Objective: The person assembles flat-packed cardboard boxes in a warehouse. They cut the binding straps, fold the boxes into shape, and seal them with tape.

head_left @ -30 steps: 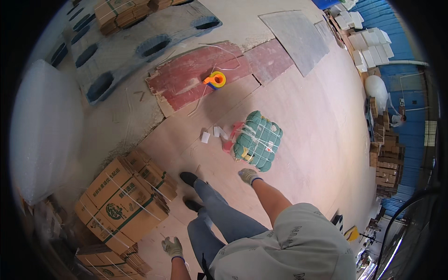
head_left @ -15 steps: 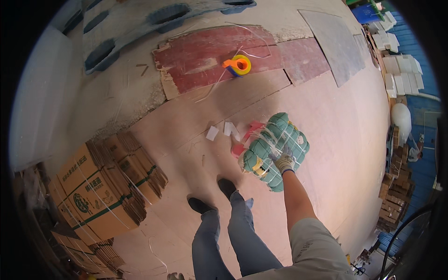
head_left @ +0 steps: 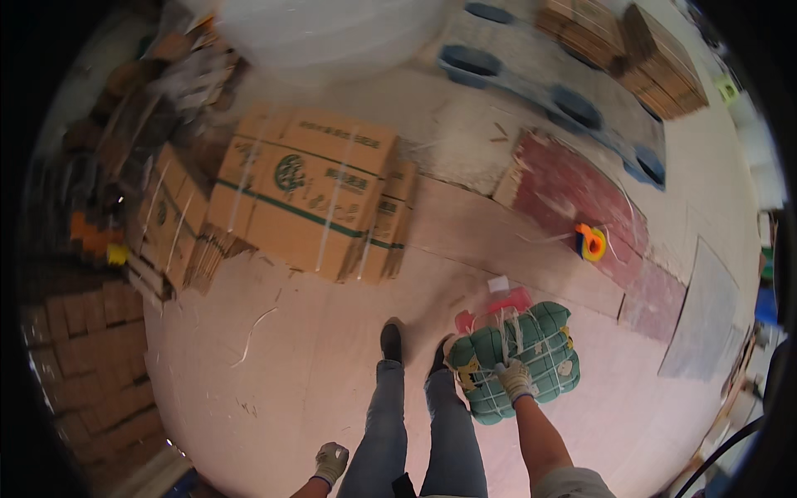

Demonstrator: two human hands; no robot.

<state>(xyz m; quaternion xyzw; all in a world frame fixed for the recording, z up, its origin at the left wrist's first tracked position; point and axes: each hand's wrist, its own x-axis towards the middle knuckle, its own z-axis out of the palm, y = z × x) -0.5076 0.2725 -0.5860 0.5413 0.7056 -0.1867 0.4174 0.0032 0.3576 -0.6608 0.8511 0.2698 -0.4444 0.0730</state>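
My right hand [head_left: 516, 380], in a pale knit glove, is closed on the white string around a green fabric bundle [head_left: 548, 353]. The plump bundle is tied in a grid of string and has yellow and pale printed patches. It is close to my right shoe. Beside my left leg, near the lower edge, my gloved left hand [head_left: 332, 461] hangs with its fingers curled and nothing visible in them. Pink pieces [head_left: 508, 305] and a white scrap [head_left: 498, 284] show just beyond the bundle.
Strapped stacks of flat cardboard boxes [head_left: 303, 187] stand ahead to the left. An orange and yellow tape dispenser [head_left: 591, 243] rests on a worn red board [head_left: 569, 195]. Farther off are a blue-grey pallet [head_left: 540, 91] and a large white wrapped mass [head_left: 328, 33]. Loose string [head_left: 253, 332] lies on the floor.
My view has swung left, bringing the box stacks toward the middle. My right hand, earlier spread on the bundle, is now closed on its string. More of my left hand shows.
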